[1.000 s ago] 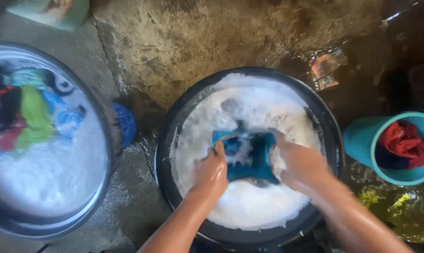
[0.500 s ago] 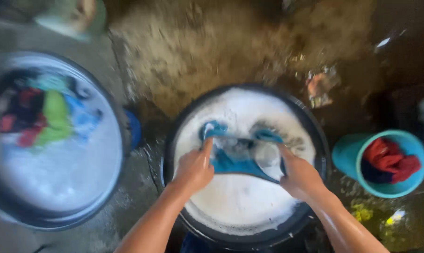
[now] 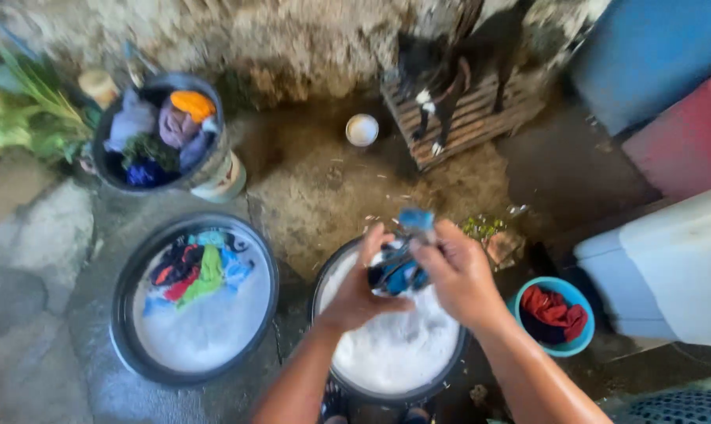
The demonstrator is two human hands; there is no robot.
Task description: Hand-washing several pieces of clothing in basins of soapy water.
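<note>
Blue cloth bunched between both hands, lifted above the sudsy black basin. Left hand and right hand close together, each clenched on it; long axis roughly vertical, both hands equally near.

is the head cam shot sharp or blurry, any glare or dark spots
Head view: mostly soft; both hands and the blue cloth are slightly smeared; suds in the dark basin look bright white, nearly washed out; the dog and pallet sit in dim shade; edges bend a little.
</note>
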